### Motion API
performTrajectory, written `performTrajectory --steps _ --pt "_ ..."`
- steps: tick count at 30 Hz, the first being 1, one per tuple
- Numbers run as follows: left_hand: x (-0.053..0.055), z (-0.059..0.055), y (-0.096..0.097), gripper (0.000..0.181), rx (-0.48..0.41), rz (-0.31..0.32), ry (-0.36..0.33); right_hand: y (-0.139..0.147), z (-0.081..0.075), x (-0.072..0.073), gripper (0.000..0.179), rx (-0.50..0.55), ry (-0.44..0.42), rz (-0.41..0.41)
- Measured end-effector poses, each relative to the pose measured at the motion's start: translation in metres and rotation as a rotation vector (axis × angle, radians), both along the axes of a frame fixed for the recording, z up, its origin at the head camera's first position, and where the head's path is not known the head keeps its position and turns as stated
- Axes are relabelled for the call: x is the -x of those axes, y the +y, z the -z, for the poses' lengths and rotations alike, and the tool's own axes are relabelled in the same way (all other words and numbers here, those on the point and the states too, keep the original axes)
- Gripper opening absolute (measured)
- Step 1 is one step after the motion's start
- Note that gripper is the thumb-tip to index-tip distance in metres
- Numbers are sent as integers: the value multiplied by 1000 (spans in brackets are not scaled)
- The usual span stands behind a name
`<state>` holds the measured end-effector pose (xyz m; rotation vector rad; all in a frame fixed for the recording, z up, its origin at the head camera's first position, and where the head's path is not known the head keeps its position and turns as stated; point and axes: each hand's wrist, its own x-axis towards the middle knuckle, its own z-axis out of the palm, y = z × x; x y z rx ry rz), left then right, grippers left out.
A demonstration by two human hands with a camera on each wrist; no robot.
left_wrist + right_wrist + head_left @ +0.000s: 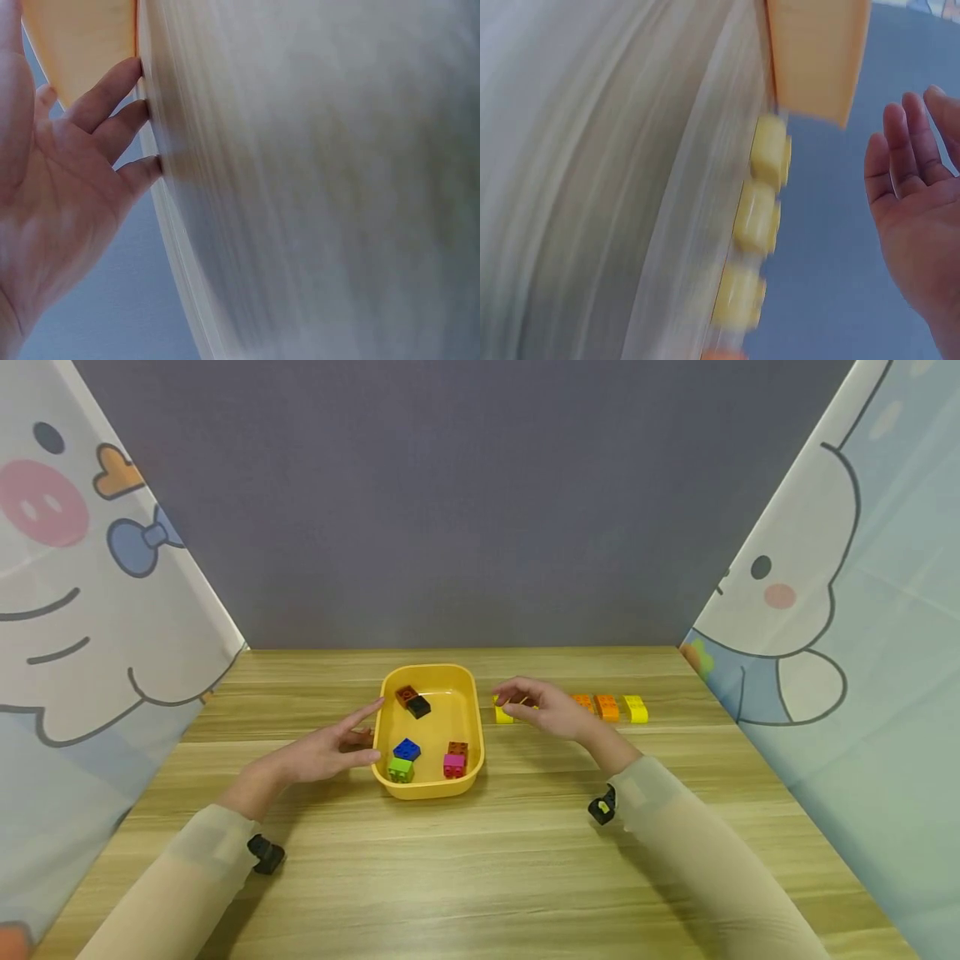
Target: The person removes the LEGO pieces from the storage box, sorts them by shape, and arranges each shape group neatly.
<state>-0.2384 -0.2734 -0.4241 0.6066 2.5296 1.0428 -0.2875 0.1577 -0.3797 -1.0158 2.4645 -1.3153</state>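
Observation:
My left hand (322, 753) is at the left side of a yellow plastic tray (429, 790), fingers spread and touching its wall. In the left wrist view, some fingertips of that hand (60, 172) rest on the tabletop. My right hand (551, 710) hovers over a row of toy building blocks right of the tray, partly covering them. Its fingers, slightly bent, hold nothing in the right wrist view. Closest to its fingertips is a yellow block (503, 714). The right wrist view shows several yellow blocks (755, 217) lined up, apart from the hand.
Inside the tray lie a brown block (406, 695), a black block (418, 707), a blue block (407, 749), a green block (401, 770), another brown block (458, 748) and a pink block (453, 766). An orange block (607, 708) and a yellow block (636, 709) end the row.

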Motion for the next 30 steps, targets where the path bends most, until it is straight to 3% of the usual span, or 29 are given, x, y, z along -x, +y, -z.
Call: performTrajectory --steps 4,14,23,26,30 --pt "0 -1 0 94 -5 7 -4 -33 3 -1 34 -13 40 -68" --pt "0 -4 3 94 25 5 -5 -104 4 -6 32 -154 18 -228" --pt "0 0 0 92 18 14 13 -134 16 -4 29 -284 -17 -424" --pt "0 0 -1 92 26 9 14 -137 20 -5 31 -347 0 -430" --pt "1 0 -1 92 32 12 18 -137 21 -7 34 -400 54 -377"
